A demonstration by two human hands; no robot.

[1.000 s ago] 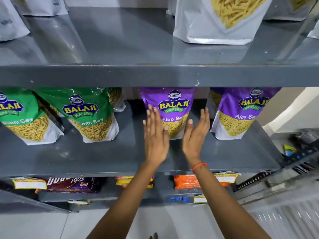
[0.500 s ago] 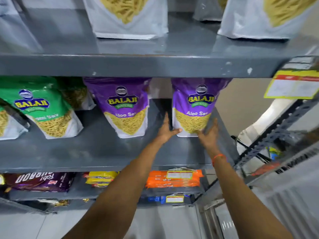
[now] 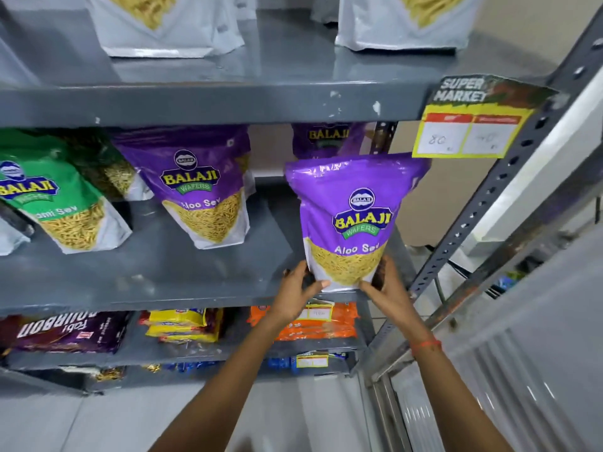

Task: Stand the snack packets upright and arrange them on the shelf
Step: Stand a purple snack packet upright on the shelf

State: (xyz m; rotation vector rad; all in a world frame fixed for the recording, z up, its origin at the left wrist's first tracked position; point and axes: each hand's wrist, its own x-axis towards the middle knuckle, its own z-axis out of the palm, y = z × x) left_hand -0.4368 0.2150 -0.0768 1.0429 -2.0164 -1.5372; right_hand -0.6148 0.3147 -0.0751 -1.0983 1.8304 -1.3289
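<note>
Two hands hold one purple Aloo Sev packet [image 3: 354,220] by its bottom. The left hand [image 3: 298,296] grips the bottom left corner, with its thumb on the front of the packet and its fingers tucked behind. The right hand [image 3: 386,293] grips the bottom right corner the same way, thumb in front and fingers wrapped round the side. Both hands are closed tight on the packet, so the packet sits between them and rises up above them. The packet stands up tall with its front facing out, and its top leans a little to the right. Its bottom is at the front edge of the middle shelf [image 3: 156,278], near the right end, but I cannot tell if it touches the shelf or is lifted just off it. Right behind it stands another purple packet [image 3: 326,138], mostly hidden. To the left, well apart, a second purple Aloo Sev packet [image 3: 204,190] stands on the same shelf, leaning. Further left is a green packet [image 3: 55,203], leaning too. A yellow price tag [image 3: 470,125] hangs from the shelf above, just beside the top right corner of the held packet. An orange band [image 3: 425,344] is on the right wrist.
</note>
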